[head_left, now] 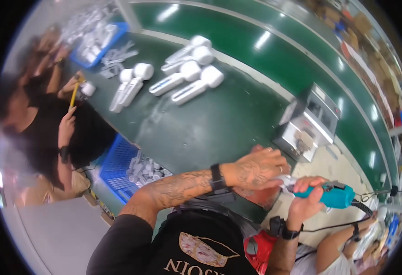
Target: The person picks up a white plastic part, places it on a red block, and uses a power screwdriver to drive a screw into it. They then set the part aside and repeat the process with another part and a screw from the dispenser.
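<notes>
My right hand (307, 198) is wrapped around a teal electric screwdriver (336, 197), which hangs from a coiled wire and has a dark cable at its rear. The tool's front points left, at a small white plastic part (285, 180). My left hand (259, 170) reaches across and closes its fingers over that part, above a reddish-brown patch of the bench (260, 198). The part is mostly hidden by my fingers, and the screwdriver's tip cannot be made out.
Several white long-handled, round-headed devices (205, 82) lie on the green table (178, 130). Behind my hands stands a silver box-shaped machine (308, 121). A blue basket (114, 160) holds small parts on the left. A co-worker (50, 123) holds a yellow-handled tool (74, 94) near another blue crate (118, 32).
</notes>
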Motion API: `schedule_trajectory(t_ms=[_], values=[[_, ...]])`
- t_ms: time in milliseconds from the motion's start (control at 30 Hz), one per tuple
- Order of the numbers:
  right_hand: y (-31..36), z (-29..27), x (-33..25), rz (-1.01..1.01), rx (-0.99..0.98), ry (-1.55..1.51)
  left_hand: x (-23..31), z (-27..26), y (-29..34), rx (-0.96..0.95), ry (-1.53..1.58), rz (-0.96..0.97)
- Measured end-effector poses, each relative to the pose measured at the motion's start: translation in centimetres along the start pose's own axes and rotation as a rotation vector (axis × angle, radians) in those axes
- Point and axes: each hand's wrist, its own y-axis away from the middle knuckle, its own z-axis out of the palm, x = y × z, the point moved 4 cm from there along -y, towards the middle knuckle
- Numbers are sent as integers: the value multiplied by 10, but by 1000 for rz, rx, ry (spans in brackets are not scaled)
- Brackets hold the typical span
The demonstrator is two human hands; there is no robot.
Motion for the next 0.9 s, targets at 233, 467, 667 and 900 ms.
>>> schedule_trajectory(t_ms=[233, 467, 667, 900], values=[[7, -6, -33, 108, 19, -83, 24, 6, 27, 44, -62, 224], [20, -11, -71, -106, 157, 9, 28, -43, 49, 17, 17, -50], [41, -40, -62, 65, 241, 2, -73, -205, 114, 786, -522, -583], [54, -66, -51, 157, 231, 28, -173, -276, 165, 686, -1093, -418]])
